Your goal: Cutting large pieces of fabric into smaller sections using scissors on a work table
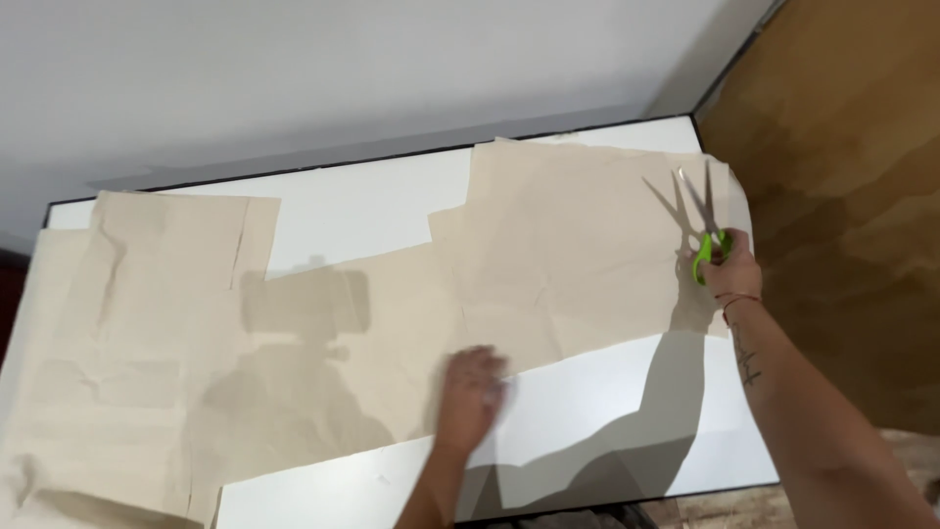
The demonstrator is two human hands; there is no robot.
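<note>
Beige cut cloth sheet (392, 294) is lying under my flat left hand (472, 392); my right hand (729, 266) grip is holding green-handled scissors (707, 230), blades parted.

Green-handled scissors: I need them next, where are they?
In the head view, the green-handled scissors are in the right hand, blades open over the beige fabric's far right edge.

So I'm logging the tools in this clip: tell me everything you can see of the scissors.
The scissors have bright green handles, plastic by the look, and slim grey metal blades. The blades are open in a narrow V, tips pointing away from the person toward the table's far right corner. The right hand grips the handles, fingers through the loops. The blades lie over the right end of the beige fabric spread on the white table, casting a sharp shadow to their left. Whether they touch the cloth is unclear.
</note>
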